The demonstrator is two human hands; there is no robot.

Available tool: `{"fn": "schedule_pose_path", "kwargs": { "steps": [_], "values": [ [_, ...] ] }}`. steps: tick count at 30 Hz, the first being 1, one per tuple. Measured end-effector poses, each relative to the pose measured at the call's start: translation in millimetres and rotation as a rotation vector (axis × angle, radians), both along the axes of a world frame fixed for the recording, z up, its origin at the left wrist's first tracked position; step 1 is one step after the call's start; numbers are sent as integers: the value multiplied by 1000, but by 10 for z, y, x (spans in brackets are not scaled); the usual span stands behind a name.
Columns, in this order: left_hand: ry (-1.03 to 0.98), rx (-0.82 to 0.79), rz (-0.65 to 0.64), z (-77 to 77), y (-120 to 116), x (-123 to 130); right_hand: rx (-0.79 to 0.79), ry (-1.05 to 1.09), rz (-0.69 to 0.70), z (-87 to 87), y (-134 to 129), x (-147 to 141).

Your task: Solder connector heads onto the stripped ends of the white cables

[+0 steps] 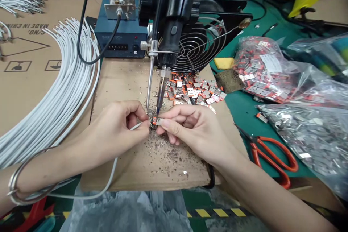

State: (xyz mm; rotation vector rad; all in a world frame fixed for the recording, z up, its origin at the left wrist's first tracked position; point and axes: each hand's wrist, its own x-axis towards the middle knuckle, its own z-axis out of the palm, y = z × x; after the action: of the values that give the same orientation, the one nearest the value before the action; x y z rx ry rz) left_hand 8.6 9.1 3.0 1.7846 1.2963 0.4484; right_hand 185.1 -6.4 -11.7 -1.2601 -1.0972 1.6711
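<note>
My left hand pinches the end of a white cable, which loops down toward the lower left. Close against it, my right hand holds a small metal connector with an orange part between thumb and fingers. Cable end and connector meet just under the tip of a soldering iron, which hangs upright from a black holder. A thin metal tube comes down beside the iron and ends near the joint. Fingertips partly hide the contact point.
Loose connectors lie behind my right hand, before a black fan. A blue control box stands at the back. White cables are bundled left. Orange-handled scissors, a yellow sponge and bags of parts are right.
</note>
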Motion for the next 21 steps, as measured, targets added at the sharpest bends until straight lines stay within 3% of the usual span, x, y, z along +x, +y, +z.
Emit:
{"fn": "schedule_pose_path", "kwargs": {
  "steps": [21],
  "values": [
    [-1, -7, -12, 2, -40, -13, 6, -1, 40, -14, -26, 40]
  ]
}}
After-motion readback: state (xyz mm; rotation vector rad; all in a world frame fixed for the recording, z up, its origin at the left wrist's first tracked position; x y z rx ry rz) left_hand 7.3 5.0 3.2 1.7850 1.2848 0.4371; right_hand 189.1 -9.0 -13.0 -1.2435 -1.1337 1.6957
